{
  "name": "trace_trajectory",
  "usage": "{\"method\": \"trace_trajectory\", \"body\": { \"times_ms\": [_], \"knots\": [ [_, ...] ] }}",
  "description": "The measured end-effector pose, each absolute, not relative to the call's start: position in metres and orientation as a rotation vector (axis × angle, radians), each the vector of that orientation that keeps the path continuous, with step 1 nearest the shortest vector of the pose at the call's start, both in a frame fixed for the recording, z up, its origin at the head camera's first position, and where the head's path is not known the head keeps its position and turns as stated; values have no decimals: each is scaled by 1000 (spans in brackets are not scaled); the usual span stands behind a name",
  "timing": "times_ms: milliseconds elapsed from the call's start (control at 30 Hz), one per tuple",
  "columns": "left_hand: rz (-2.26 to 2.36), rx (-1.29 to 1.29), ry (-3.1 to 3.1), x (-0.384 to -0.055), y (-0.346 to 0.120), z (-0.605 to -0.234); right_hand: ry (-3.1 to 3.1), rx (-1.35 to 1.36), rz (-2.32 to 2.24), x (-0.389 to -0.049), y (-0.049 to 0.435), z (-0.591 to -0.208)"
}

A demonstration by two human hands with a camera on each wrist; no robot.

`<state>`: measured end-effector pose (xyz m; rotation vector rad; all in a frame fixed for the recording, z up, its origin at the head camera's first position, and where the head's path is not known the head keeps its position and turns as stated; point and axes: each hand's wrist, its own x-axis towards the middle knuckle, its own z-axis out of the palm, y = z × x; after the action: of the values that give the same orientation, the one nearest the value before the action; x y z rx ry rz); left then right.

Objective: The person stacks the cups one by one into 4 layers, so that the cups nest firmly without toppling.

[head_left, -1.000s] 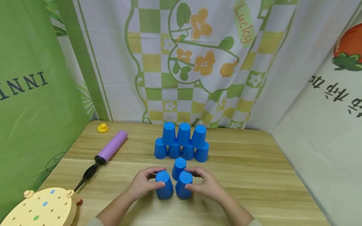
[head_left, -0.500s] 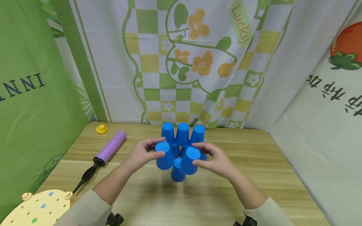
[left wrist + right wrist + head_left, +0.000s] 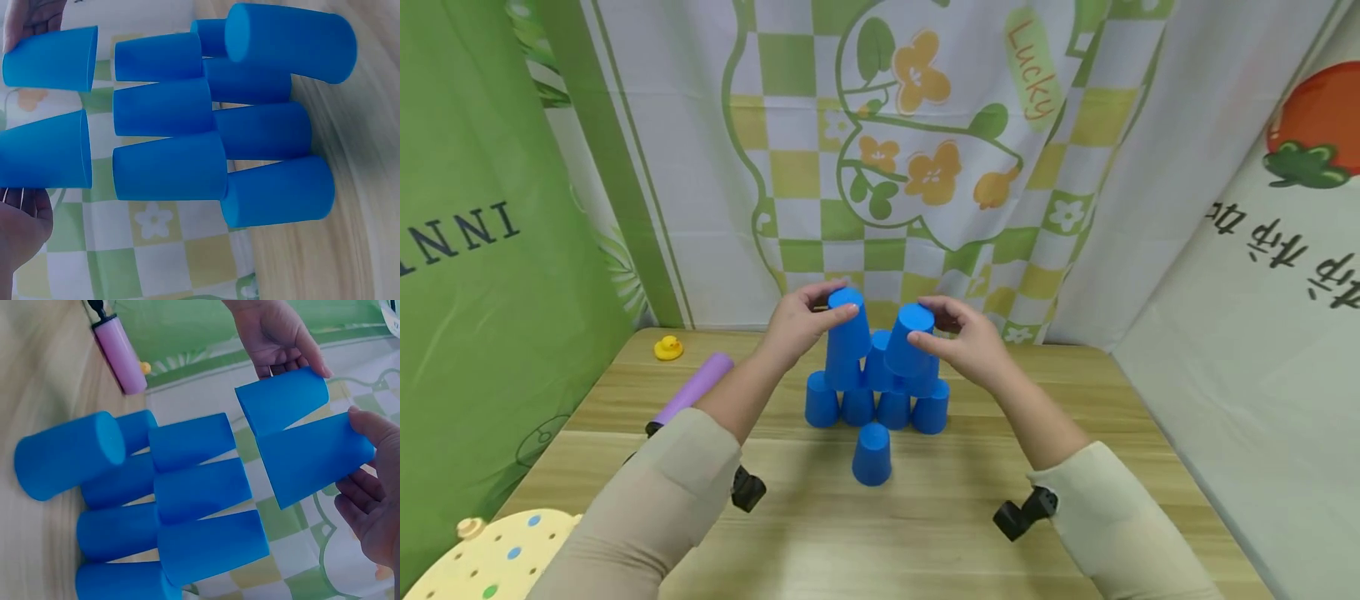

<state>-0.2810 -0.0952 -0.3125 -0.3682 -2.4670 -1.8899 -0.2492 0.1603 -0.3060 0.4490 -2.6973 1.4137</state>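
Blue upside-down cups stand in two rows on the table: a bottom row (image 3: 822, 402) of several and a second row (image 3: 162, 107) of three. My left hand (image 3: 797, 329) grips a blue cup (image 3: 850, 325) between thumb and fingers, above the second row's left end. Another blue cup (image 3: 912, 340) is in my right hand (image 3: 973, 343), tilted slightly, above the right end. Both wrist views show a gap between these held cups and the row below. A single cup (image 3: 872, 455) stands upside down in front of the stack. The held cups partly hide the second row in the head view.
Left on the wooden table (image 3: 1075, 500) lies a purple hand pump (image 3: 694, 388), partly behind my left sleeve. A yellow toy duck (image 3: 668, 347) sits at the back left. A round yellow board with holes (image 3: 497, 558) is front left. A patterned curtain (image 3: 940, 225) hangs behind.
Both hands have lifted their cups from the table front and carried them up and away to above the second row. The single front cup has stayed in place.
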Motion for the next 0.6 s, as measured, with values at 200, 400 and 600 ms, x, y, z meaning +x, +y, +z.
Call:
{"method": "trace_trajectory", "body": {
  "times_ms": [200,400,600],
  "knots": [
    [-1863,-307,-2503,-298,-82,-312,-2716,370,1380,-270,156,-303],
    [-1886,-285,-2506,-308,-71,-314,-2726,320,1393,-284,154,-304],
    [-1875,-290,-2502,-313,-65,-317,-2722,284,1417,-292,153,-307]
  ]
}}
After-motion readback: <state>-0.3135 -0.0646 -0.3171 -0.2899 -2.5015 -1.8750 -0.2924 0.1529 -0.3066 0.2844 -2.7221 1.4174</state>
